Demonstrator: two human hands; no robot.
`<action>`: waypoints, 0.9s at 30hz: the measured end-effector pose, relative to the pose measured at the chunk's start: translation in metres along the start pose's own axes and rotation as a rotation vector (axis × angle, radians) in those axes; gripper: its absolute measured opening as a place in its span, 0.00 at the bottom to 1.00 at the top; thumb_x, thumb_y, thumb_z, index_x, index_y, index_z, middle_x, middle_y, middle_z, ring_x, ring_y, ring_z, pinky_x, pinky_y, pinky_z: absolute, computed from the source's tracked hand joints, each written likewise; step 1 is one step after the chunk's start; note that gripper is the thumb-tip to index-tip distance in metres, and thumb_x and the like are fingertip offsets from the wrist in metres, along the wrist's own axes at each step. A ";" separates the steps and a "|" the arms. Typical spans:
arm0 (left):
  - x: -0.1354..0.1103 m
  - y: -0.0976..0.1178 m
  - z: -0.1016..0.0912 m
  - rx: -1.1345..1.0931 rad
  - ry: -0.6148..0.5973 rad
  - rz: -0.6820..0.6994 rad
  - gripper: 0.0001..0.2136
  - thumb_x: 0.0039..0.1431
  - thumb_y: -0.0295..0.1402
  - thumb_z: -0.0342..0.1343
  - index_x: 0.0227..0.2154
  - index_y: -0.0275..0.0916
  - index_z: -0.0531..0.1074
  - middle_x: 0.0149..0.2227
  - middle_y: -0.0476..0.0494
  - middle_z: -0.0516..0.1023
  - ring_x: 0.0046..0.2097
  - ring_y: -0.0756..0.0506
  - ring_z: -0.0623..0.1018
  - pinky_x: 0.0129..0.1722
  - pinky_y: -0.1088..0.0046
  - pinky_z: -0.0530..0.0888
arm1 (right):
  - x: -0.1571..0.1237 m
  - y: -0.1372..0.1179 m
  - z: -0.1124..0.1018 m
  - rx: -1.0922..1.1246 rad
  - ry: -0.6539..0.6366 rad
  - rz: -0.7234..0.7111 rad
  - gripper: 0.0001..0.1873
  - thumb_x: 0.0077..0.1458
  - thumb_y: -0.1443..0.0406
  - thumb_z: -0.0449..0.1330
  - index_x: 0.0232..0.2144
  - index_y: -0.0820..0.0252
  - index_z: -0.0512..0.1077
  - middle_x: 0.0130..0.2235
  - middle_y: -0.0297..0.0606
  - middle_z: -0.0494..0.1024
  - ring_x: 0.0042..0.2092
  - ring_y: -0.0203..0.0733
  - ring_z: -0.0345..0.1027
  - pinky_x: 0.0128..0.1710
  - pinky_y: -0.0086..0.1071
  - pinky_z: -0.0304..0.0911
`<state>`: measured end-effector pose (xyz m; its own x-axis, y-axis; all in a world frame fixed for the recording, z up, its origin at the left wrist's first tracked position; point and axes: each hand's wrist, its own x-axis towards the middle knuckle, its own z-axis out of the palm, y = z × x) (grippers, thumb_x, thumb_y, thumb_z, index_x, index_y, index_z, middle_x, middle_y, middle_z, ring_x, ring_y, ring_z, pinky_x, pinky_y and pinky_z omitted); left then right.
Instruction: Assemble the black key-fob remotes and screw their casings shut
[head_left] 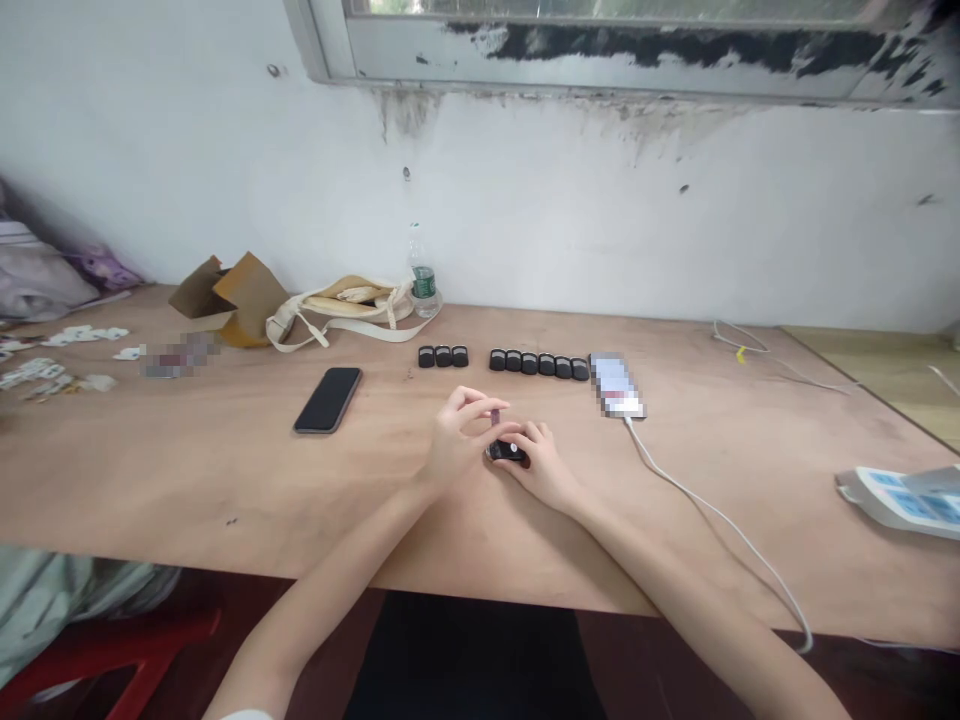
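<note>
Small black plastic case point(504, 452): your right hand point(541, 468) has its fingers clenched on it; your left hand point(456, 435) pinches a thin stick point(495, 418). Probably light, stiff, slippery; hold by the edges.

Sm. blk piece point(506, 452), upright mauve stick point(495, 417) just above.
</note>
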<state>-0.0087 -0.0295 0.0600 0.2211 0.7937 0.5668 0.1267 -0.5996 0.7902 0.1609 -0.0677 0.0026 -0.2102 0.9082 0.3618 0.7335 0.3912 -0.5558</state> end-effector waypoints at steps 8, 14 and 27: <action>-0.001 0.000 0.006 -0.024 0.118 -0.082 0.10 0.54 0.35 0.61 0.40 0.43 0.78 0.31 0.49 0.69 0.31 0.52 0.76 0.35 0.77 0.76 | 0.001 -0.001 0.001 -0.026 0.007 -0.022 0.12 0.55 0.61 0.61 0.44 0.52 0.72 0.41 0.42 0.70 0.44 0.50 0.61 0.46 0.47 0.62; 0.003 -0.003 0.002 -0.129 0.043 -0.145 0.11 0.55 0.35 0.59 0.42 0.41 0.77 0.35 0.45 0.75 0.37 0.49 0.77 0.39 0.75 0.78 | 0.002 -0.008 -0.005 -0.017 -0.012 -0.006 0.10 0.55 0.62 0.61 0.42 0.52 0.72 0.44 0.41 0.70 0.46 0.50 0.60 0.48 0.47 0.61; 0.019 -0.003 -0.019 -0.220 -0.233 -0.079 0.07 0.56 0.32 0.58 0.35 0.39 0.79 0.31 0.44 0.75 0.34 0.48 0.78 0.36 0.72 0.77 | 0.002 -0.010 -0.010 0.060 -0.056 -0.002 0.12 0.57 0.64 0.59 0.44 0.49 0.70 0.45 0.40 0.69 0.48 0.49 0.60 0.48 0.47 0.62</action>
<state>-0.0232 -0.0107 0.0726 0.4377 0.7765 0.4533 -0.0540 -0.4805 0.8753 0.1602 -0.0716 0.0164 -0.2488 0.9135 0.3218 0.6930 0.4000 -0.5998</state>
